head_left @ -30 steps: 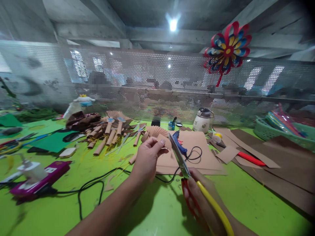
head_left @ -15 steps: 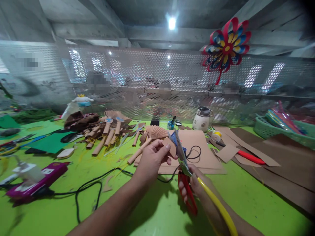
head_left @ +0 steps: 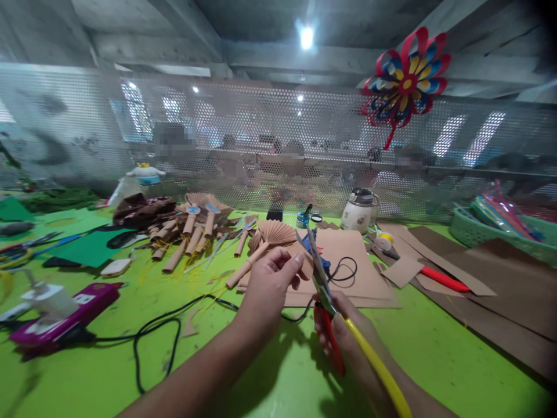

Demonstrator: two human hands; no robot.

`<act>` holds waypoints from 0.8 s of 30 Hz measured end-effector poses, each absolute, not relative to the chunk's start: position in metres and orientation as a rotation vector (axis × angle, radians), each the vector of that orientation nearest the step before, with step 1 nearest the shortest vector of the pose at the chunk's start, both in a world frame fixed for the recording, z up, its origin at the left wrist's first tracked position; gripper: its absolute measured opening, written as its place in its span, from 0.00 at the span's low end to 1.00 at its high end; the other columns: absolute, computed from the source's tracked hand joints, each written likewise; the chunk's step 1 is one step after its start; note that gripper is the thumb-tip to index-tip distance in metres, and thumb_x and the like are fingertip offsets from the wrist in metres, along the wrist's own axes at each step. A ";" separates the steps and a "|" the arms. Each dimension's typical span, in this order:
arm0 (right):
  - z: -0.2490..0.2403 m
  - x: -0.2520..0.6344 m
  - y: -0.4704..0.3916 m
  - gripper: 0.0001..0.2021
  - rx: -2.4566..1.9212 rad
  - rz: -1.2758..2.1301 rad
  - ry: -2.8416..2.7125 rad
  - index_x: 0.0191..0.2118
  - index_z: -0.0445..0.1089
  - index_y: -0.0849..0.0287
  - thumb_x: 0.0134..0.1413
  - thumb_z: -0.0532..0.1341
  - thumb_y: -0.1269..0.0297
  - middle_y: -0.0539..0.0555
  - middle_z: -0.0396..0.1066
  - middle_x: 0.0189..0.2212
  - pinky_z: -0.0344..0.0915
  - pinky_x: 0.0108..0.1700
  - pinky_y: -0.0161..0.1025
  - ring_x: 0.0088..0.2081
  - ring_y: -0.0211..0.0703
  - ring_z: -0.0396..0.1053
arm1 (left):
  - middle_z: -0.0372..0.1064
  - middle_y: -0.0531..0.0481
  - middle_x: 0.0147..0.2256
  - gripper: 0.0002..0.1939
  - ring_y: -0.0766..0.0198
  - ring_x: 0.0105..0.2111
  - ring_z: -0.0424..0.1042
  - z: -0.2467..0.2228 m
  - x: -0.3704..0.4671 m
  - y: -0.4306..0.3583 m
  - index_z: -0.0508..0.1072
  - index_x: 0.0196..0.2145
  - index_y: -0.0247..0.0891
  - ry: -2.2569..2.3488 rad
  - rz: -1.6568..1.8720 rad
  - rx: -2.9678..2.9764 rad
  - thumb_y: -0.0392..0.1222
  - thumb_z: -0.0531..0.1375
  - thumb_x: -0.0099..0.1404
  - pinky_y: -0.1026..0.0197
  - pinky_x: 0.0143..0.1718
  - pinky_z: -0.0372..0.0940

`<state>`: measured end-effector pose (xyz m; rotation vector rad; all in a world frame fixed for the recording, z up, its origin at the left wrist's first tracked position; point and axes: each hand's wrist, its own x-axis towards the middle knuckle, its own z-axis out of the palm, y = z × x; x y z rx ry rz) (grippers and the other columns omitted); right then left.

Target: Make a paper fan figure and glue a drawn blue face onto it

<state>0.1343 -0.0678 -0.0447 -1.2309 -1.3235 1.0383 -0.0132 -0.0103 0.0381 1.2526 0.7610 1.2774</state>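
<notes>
Your left hand pinches a small brown paper piece at the centre of the frame; your right hand grips scissors by the handles. Compared with a second ago, the blades stand wider and the paper sits lower, beside them, suggesting trimming is underway. You can read no brands or writing.

The scissors in the right fingers pair a red handle with a yellow handle (silvery blades); paper between the left fingers is plain tan, the table beneath them lime green.
</notes>
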 end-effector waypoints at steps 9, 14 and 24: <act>-0.048 0.134 -0.067 0.31 -1.211 1.046 -1.289 0.47 0.63 0.57 0.50 0.55 0.34 0.50 0.64 0.24 0.59 0.22 0.33 0.21 0.36 0.60 | 0.62 0.55 0.22 0.13 0.69 0.23 0.61 0.038 -0.011 -0.011 0.66 0.22 0.37 0.701 1.269 1.182 0.43 0.64 0.59 0.65 0.28 0.58; -0.049 0.134 -0.066 0.30 -1.246 1.061 -1.272 0.46 0.64 0.57 0.49 0.56 0.35 0.50 0.65 0.24 0.59 0.21 0.34 0.20 0.36 0.60 | 0.62 0.55 0.22 0.13 0.69 0.23 0.61 0.037 -0.010 -0.011 0.65 0.23 0.37 0.712 1.264 1.173 0.43 0.63 0.59 0.65 0.28 0.58; -0.047 0.135 -0.066 0.29 -1.259 1.052 -1.319 0.47 0.64 0.56 0.50 0.55 0.36 0.49 0.65 0.23 0.59 0.22 0.34 0.20 0.37 0.60 | 0.63 0.55 0.22 0.13 0.69 0.23 0.61 0.038 -0.010 -0.012 0.66 0.22 0.36 0.705 1.272 1.153 0.43 0.64 0.58 0.66 0.28 0.58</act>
